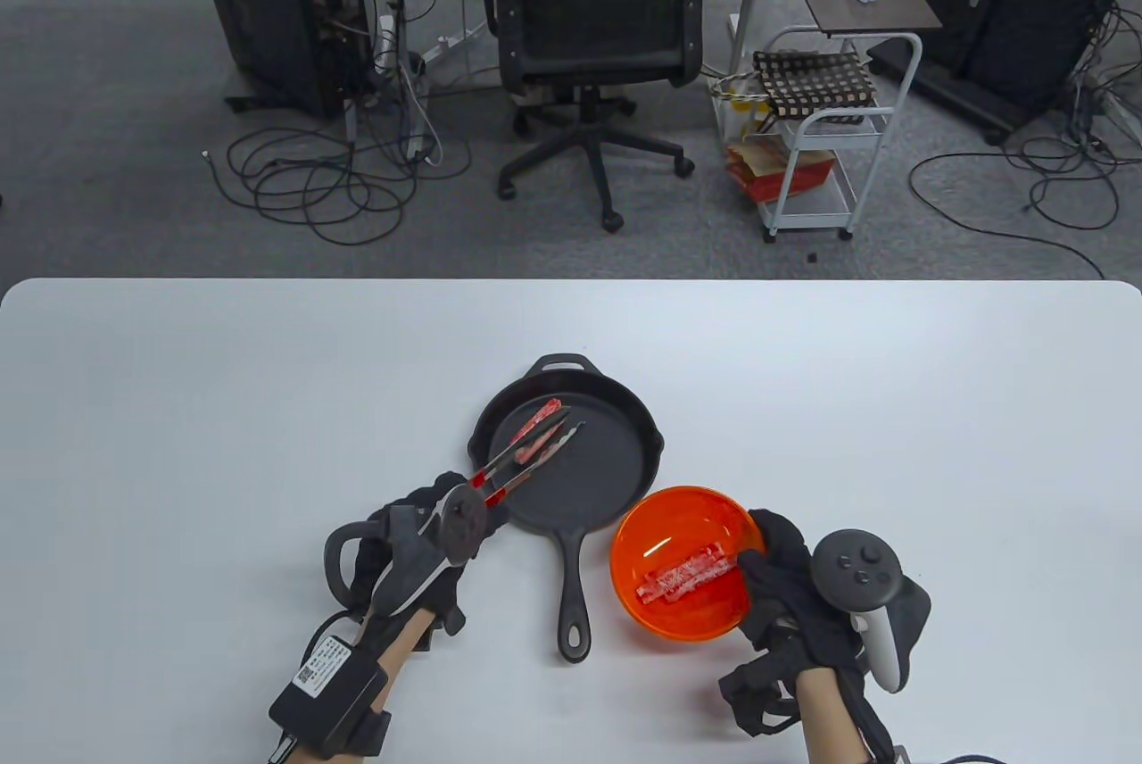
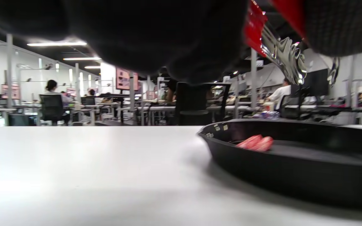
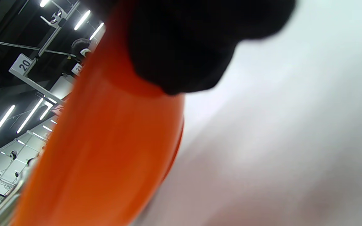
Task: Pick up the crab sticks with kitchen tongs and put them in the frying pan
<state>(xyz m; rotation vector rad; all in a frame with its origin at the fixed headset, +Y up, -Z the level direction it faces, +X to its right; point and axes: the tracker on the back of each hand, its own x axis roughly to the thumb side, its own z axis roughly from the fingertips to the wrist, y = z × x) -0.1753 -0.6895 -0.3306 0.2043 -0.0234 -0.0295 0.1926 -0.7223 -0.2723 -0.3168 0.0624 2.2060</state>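
A black cast-iron frying pan lies mid-table, handle toward me. Crab sticks lie at its left side, and the left wrist view shows them as crab sticks on the floor of the pan. My left hand grips red-handled metal tongs whose tips hover over the pan above those sticks; in the left wrist view the tongs hang above the pan. An orange bowl to the pan's right holds more crab sticks. My right hand holds the bowl's right rim; the bowl wall fills the right wrist view.
The white table stretches wide on both sides. Beyond its far edge stand an office chair, a white cart and floor cables.
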